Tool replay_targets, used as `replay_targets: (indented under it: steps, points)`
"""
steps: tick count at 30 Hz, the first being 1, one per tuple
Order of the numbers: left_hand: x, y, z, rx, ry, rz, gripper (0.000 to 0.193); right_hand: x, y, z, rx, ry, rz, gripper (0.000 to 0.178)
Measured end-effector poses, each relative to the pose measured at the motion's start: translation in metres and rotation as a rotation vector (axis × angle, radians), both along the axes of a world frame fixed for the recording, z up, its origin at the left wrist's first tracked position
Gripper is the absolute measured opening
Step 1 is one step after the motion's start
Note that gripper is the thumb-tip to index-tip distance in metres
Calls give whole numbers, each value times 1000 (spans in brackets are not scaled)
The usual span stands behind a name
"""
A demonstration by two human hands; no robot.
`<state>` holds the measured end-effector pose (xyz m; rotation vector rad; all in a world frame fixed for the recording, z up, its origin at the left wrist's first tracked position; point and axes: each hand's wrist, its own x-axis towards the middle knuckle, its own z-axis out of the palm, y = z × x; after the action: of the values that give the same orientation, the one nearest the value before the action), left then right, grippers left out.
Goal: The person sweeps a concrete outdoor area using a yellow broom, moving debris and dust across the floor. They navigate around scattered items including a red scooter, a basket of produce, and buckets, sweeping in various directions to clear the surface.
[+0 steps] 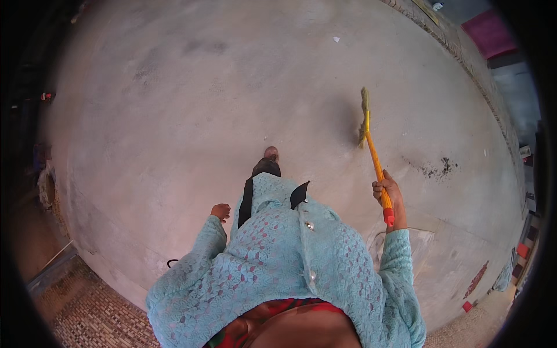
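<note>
A broom [374,152] with an orange-yellow handle, a red end cap and pale yellow-green bristles is in my right hand [389,191]. My fingers wrap round the handle just above the red cap. The bristle head points away from me, over the grey concrete floor [203,104]; whether it touches the floor I cannot tell. Low at my left side hangs my left hand [221,212], its fingers curled and nothing visible in them. To the right of the broom lies a scatter of dark debris [439,169].
A small white scrap [336,39] lies far ahead. Along the right runs a raised edge [476,81], with a magenta cloth [490,33] beyond it. Brick-patterned paving [96,304] is at the lower left. A small red piece [467,306] lies at the lower right. One shoe [271,153] shows ahead of me.
</note>
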<state>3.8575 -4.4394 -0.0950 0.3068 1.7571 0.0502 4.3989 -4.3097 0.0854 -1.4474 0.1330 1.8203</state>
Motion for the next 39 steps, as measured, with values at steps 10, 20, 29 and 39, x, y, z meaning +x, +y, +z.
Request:
replay_targets:
  steps: [10, 20, 29, 39]
  points:
    - [65, 259, 2, 449, -151, 31, 32, -74, 72, 43, 101, 394, 8, 74]
    - [63, 295, 38, 353, 56, 125, 30, -61, 213, -81, -83, 700, 24, 40]
    - [99, 266, 33, 130, 76, 113, 29, 147, 240, -80, -3, 628, -374, 21]
    - [132, 359, 68, 226, 139, 77, 33, 174, 307, -7, 127, 146, -331, 24]
